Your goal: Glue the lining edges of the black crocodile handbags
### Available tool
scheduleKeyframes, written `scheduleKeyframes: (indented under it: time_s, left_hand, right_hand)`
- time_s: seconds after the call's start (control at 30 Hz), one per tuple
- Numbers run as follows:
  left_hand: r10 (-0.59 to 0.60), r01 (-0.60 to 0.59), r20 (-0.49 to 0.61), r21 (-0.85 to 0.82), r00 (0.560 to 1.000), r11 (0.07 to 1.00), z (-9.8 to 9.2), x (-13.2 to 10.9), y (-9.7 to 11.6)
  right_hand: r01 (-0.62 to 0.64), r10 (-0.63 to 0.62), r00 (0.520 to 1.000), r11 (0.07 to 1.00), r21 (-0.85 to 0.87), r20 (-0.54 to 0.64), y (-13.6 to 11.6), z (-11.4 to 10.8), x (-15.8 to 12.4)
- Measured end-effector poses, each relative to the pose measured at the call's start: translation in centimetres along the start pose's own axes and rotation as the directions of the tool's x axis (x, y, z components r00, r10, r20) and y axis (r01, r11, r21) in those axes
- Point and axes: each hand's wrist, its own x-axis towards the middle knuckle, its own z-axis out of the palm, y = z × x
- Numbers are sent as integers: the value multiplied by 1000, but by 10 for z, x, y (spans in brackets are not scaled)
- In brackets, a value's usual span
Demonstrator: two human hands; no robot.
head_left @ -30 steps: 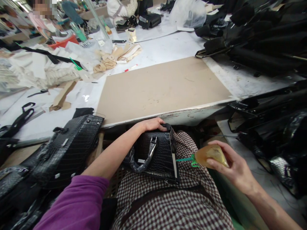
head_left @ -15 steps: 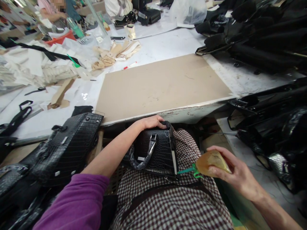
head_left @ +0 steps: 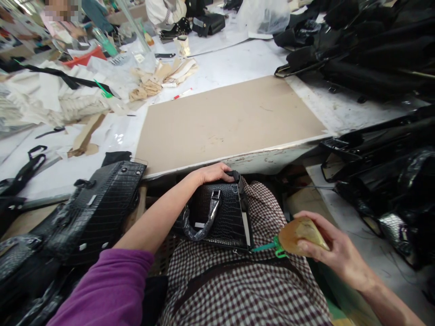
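A black crocodile-pattern handbag (head_left: 227, 213) rests on my lap over a checked apron (head_left: 217, 285). Its handle (head_left: 208, 222), wrapped in clear plastic, hangs down the front. My left hand (head_left: 217, 173) grips the bag's far upper edge, fingers curled over it. In my right hand (head_left: 335, 249) is a squeeze bottle (head_left: 302, 235) of amber liquid, held tilted sideways. Its green nozzle (head_left: 265, 247) points left, with the tip at the bag's lower right corner, beside a pale strip along the side edge. Whether liquid comes out cannot be seen.
A brown board (head_left: 224, 117) lies on the white table ahead. Black bag pieces (head_left: 367, 59) are heaped at right, and another black bag (head_left: 98, 213) lies at left. Pale cloth (head_left: 50, 90), a red pen (head_left: 181, 93) and a co-worker (head_left: 63, 22) are farther back.
Both hands keep their hold. The bottle has shifted very slightly down, its nozzle tip staying at the bag's corner. The view has moved slightly.
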Motion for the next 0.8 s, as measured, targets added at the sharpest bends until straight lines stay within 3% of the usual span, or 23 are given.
scheduleKeyframes:
  time_s: [0.3, 0.47, 0.63, 0.8]
  left_hand:
    - [15, -15, 5, -18, 1000, 1000, 1, -5, 1]
    - [29, -29, 7, -9, 1000, 1000, 2, -7, 3]
    - [45, -45, -8, 18, 999, 999, 2, -14, 5]
    - [84, -81, -48, 65, 995, 995, 1, -43, 26]
  right_hand:
    - [-119, 118, 992, 992, 37, 46, 13, -2, -5]
    - [-202, 201, 979, 953, 227, 25, 8, 4, -10]
    - [-188, 229, 973, 849, 494, -24, 8, 8, -10]
    - [-85, 237, 964, 700, 709, -119, 22, 1, -8]
